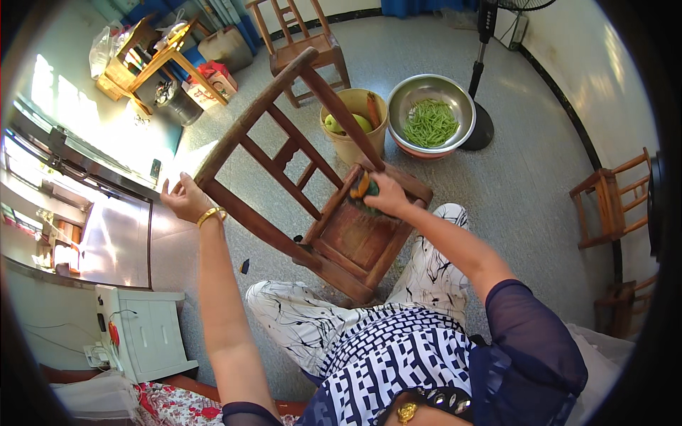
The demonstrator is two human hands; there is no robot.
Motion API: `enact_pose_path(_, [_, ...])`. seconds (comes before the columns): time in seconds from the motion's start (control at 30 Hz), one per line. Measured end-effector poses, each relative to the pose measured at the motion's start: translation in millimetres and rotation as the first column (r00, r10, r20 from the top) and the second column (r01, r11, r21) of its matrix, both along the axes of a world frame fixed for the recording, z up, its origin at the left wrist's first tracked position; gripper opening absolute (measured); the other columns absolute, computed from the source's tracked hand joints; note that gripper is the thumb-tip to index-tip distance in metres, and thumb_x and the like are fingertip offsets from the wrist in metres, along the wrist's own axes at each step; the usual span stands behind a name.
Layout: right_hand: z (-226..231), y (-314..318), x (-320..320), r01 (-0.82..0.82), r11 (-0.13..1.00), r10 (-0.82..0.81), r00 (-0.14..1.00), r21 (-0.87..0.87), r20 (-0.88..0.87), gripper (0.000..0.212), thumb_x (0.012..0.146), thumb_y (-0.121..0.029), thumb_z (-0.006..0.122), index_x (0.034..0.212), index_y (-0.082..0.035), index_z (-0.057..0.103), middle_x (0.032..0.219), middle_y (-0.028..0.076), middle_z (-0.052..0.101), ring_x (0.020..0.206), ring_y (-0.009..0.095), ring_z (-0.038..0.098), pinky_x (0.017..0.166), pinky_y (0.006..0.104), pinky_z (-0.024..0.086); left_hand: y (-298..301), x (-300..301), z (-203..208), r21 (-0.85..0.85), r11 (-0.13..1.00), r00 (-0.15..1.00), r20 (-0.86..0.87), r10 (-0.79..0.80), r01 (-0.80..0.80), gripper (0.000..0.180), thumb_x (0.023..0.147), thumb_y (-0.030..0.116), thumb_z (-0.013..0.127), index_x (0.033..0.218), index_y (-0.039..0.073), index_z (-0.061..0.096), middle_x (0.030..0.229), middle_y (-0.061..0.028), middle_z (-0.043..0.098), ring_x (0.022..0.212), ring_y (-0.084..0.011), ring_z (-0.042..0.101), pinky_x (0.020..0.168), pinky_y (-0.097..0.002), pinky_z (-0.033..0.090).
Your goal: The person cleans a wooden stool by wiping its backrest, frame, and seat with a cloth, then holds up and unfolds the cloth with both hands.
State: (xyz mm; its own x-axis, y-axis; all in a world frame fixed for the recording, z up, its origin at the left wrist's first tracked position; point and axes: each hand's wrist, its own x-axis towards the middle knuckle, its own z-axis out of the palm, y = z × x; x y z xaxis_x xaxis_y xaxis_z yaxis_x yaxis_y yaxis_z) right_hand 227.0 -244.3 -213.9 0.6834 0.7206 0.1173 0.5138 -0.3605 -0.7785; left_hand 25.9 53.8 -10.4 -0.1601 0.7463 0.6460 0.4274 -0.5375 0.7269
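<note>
A worn reddish-brown wooden chair (341, 245) stands tilted before my knees, its slatted back leaning toward the left. At the end of its top rail, my left hand (188, 201) is closed against the wood and steadies it; part of the grip is hidden. My right hand (387, 197) grips a bunched cloth or scrubbing pad (364, 189), dark green and orange-yellow, whose exact kind I cannot make out. It presses on the seat close to the back posts. The seat panel looks scuffed and patchy.
Beyond the chair stand a beige bucket (348, 145) with green produce and a steel basin (432, 84) of green beans. A fan stand (477, 128) is beside the basin. Other wooden chairs (607, 202) line the right wall; a white cabinet (142, 334) sits at left.
</note>
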Motion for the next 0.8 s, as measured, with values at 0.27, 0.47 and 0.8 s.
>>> enact_pose_path(0.27, [165, 120, 81, 0.162, 0.843, -0.297, 0.935, 0.513, 0.192, 0.065, 0.065, -0.035, 0.073, 0.12, -0.009, 0.049, 0.114, 0.014, 0.053, 0.108, 0.034, 0.05, 0.092, 0.0426, 0.04, -3, -5, -4, -0.088, 0.996, 1.0, 0.029, 0.004, -0.002, 0.018, 0.081, 0.008, 0.049, 0.09, 0.0, 0.062, 0.077, -0.0106, 0.063, 0.069, -0.0193, 0.06, 0.065, -0.0314, 0.049])
enact_pose_path(0.47, [164, 177, 92, 0.225, 0.885, -0.321, 0.93, 0.408, 0.181, 0.078, 0.061, -0.031, 0.077, 0.128, -0.014, 0.04, 0.127, 0.012, 0.043, 0.113, 0.037, 0.046, 0.094, 0.0444, 0.04, -2, -3, -6, -0.008, 1.0, 1.0, 0.025, -0.014, 0.014, 0.018, 0.081, 0.008, 0.048, 0.087, -0.001, 0.063, 0.079, -0.0106, 0.064, 0.07, -0.0194, 0.06, 0.066, -0.0307, 0.049])
enact_pose_path(0.8, [108, 142, 53, 0.22, 0.913, -0.363, 0.823, 0.344, 0.437, 0.081, 0.058, -0.016, 0.079, 0.128, -0.02, 0.039, 0.13, 0.011, 0.039, 0.119, 0.037, 0.041, 0.094, 0.0461, 0.04, 4, -5, -4, -0.019, 0.999, 0.993, 0.111, -0.026, 0.029, 0.017, 0.077, 0.007, 0.05, 0.079, 0.001, 0.065, 0.073, -0.0047, 0.061, 0.063, -0.0137, 0.051, 0.06, -0.0282, 0.044])
